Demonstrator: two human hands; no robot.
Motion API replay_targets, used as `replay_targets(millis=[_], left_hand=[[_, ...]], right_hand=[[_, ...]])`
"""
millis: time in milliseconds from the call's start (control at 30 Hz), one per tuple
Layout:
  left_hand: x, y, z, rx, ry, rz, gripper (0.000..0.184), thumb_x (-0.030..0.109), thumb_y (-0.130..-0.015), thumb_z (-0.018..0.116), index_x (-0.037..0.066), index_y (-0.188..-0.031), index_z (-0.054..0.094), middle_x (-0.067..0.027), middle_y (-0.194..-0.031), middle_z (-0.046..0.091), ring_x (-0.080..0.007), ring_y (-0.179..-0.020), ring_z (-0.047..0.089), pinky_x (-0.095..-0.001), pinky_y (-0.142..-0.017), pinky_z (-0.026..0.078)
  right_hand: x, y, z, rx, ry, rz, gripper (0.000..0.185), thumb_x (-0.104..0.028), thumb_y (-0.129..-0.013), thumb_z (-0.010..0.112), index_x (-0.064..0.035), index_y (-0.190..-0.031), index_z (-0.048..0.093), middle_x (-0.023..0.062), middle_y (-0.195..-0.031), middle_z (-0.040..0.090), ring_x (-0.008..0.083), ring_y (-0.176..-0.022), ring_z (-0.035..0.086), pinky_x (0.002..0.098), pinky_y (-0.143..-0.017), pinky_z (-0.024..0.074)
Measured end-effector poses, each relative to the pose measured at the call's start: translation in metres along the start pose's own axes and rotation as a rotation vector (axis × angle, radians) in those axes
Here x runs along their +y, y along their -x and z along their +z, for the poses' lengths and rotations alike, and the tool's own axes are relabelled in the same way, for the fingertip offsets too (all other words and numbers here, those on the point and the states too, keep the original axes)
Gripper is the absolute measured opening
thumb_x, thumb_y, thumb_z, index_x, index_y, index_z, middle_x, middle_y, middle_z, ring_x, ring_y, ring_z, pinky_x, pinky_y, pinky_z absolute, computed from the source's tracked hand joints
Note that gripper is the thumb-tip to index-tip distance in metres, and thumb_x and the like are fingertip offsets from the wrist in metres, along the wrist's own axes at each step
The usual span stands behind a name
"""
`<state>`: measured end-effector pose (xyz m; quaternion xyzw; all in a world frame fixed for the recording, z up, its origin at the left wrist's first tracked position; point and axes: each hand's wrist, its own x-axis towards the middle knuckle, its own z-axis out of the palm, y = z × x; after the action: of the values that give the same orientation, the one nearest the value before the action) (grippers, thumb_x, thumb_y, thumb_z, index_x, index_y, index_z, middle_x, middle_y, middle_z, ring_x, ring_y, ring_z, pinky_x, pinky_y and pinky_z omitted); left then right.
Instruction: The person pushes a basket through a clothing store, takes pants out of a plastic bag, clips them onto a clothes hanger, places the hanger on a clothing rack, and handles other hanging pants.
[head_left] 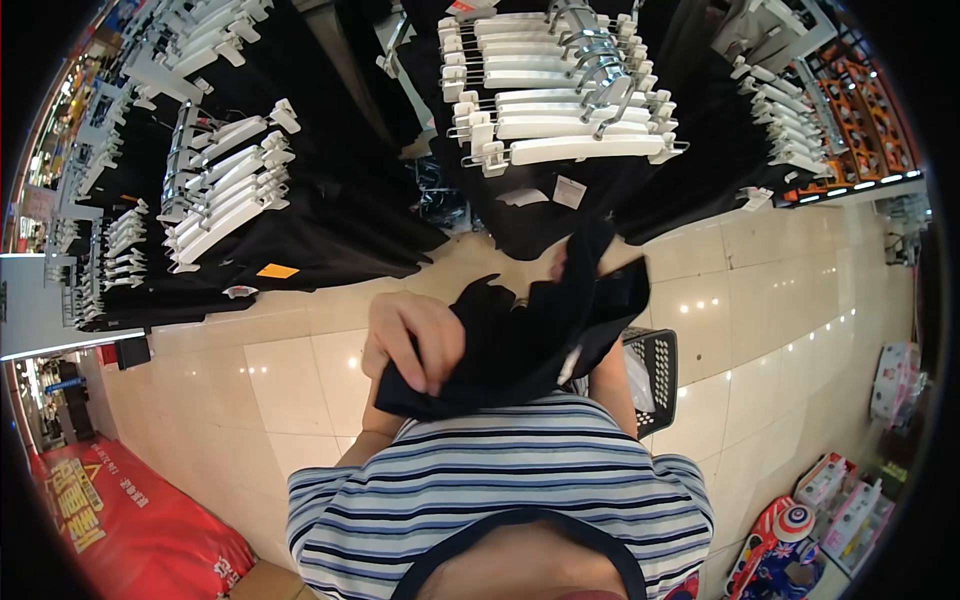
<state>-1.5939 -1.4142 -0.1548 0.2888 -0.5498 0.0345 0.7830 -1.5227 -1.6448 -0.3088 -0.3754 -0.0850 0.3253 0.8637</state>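
Above the tiled floor (740,300), in front of the striped shirt (520,445), a black garment (500,345) hangs bunched between the hands. Left hand (415,340): fingers and thumb closed on the garment's near-left edge. Right hand (558,265): largely covered by the cloth at the far side; finger closure cannot be told. White tag (570,366) on the garment. Shopping basket (661,380): beside the right forearm (614,388). White clip hangers (585,150): beyond, bearing black clothing (530,215).

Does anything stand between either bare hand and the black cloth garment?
Nothing visible stands between the left hand and the garment; its fingers pinch the edge directly. Folds mostly cover the right hand, so its grip is unclear.
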Motion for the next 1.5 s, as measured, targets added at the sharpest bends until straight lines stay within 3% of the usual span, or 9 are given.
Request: replay_targets(millis=[167, 333, 433, 600, 733, 900, 1100, 1300, 1500], left_hand=[[0.016, 0.035, 0.032, 0.793, -0.292, 0.074, 0.015, 0.010, -0.067, 0.069, 0.003, -0.073, 0.057, -0.0112, -0.058, 0.052, -0.0207, -0.051, 0.045, -0.0301, -0.047, 0.036], [0.024, 0.052, 0.031, 0.960, -0.353, 0.047, 0.023, 0.009, -0.068, 0.067, 0.008, -0.066, 0.044, -0.0073, -0.064, 0.050, -0.0180, -0.060, 0.042, -0.0293, -0.057, 0.038], [0.022, 0.049, 0.031, 1.040, -0.357, 0.094, 0.023, 0.009, -0.071, 0.065, 0.009, -0.066, 0.042, -0.0065, -0.064, 0.049, -0.0176, -0.061, 0.041, -0.0305, -0.059, 0.039], [0.022, 0.048, 0.028, 1.067, -0.301, 0.149, 0.020, 0.006, -0.071, 0.063, 0.010, -0.067, 0.043, -0.0067, -0.064, 0.049, -0.0180, -0.062, 0.041, -0.0310, -0.060, 0.040], [0.022, 0.046, 0.027, 1.005, -0.297, 0.078, 0.019, 0.004, -0.067, 0.063, 0.010, -0.067, 0.045, -0.0073, -0.065, 0.050, -0.0188, -0.062, 0.042, -0.0302, -0.062, 0.042], [0.024, 0.047, 0.031, 1.130, -0.512, 0.008, 0.018, -0.002, -0.062, 0.064, 0.004, -0.073, 0.051, -0.0093, -0.074, 0.057, -0.0174, -0.065, 0.049, -0.0272, -0.062, 0.044], [0.034, 0.051, 0.040, 1.171, -0.948, -0.409, 0.029, -0.009, -0.069, 0.068, -0.006, -0.097, 0.060, -0.0049, -0.087, 0.063, -0.0089, -0.078, 0.057, -0.0220, -0.072, 0.046], [-0.010, 0.053, 0.017, 1.261, -1.085, -0.394, 0.018, 0.000, -0.081, 0.062, -0.006, -0.098, 0.056, -0.0033, -0.087, 0.060, -0.0060, -0.079, 0.052, -0.0179, -0.072, 0.042], [-0.050, 0.044, 0.004, 1.242, -1.205, -0.418, 0.017, 0.008, -0.087, 0.056, -0.003, -0.100, 0.053, -0.0036, -0.085, 0.058, -0.0060, -0.077, 0.049, -0.0180, -0.068, 0.041]], right_hand=[[-0.049, 0.023, -0.029, 0.146, 0.222, -0.271, 0.044, -0.028, -0.090, 0.048, 0.0032, -0.120, 0.047, 0.0075, -0.116, 0.049, 0.0166, -0.101, 0.052, 0.0279, -0.087, 0.0417], [-0.078, 0.030, 0.002, -0.178, 0.140, -0.269, 0.106, -0.073, -0.073, 0.047, 0.0136, -0.131, 0.026, 0.0180, -0.134, 0.036, 0.0229, -0.124, 0.036, 0.0328, -0.103, 0.0290], [-0.077, 0.035, 0.002, -0.032, 0.164, -0.084, 0.111, -0.065, -0.065, 0.064, 0.0129, -0.133, 0.023, 0.0196, -0.134, 0.035, 0.0242, -0.124, 0.036, 0.0355, -0.103, 0.0290], [-0.073, 0.038, 0.014, -0.096, 0.448, -0.256, 0.063, -0.032, -0.076, 0.070, 0.0056, -0.121, 0.048, 0.0131, -0.128, 0.039, 0.0204, -0.118, 0.040, 0.0301, -0.094, 0.0338], [-0.065, 0.030, -0.010, 0.033, 0.467, -0.238, 0.041, -0.028, -0.077, 0.070, 0.0041, -0.100, 0.060, 0.0126, -0.111, 0.054, 0.0166, -0.102, 0.050, 0.0276, -0.085, 0.0387], [-0.063, 0.030, -0.030, 0.199, 0.406, -0.242, 0.038, -0.032, -0.080, 0.067, 0.0035, -0.094, 0.063, 0.0072, -0.092, 0.062, 0.0132, -0.084, 0.055, 0.0246, -0.078, 0.0412], [-0.095, 0.020, -0.006, 0.370, 0.519, -0.568, 0.036, -0.027, -0.084, 0.063, 0.0014, -0.106, 0.057, 0.0086, -0.104, 0.057, 0.0150, -0.095, 0.053, 0.0275, -0.088, 0.0399], [-0.131, 0.007, 0.004, 0.460, 0.594, -0.711, 0.040, -0.020, -0.085, 0.062, -0.0015, -0.118, 0.049, 0.0080, -0.110, 0.054, 0.0135, -0.090, 0.054, 0.0256, -0.085, 0.0426], [-0.154, -0.001, -0.029, 0.490, 0.909, -0.377, 0.023, -0.019, -0.088, 0.058, -0.0008, -0.102, 0.057, 0.0034, -0.088, 0.058, 0.0119, -0.081, 0.052, 0.0226, -0.078, 0.0414]])
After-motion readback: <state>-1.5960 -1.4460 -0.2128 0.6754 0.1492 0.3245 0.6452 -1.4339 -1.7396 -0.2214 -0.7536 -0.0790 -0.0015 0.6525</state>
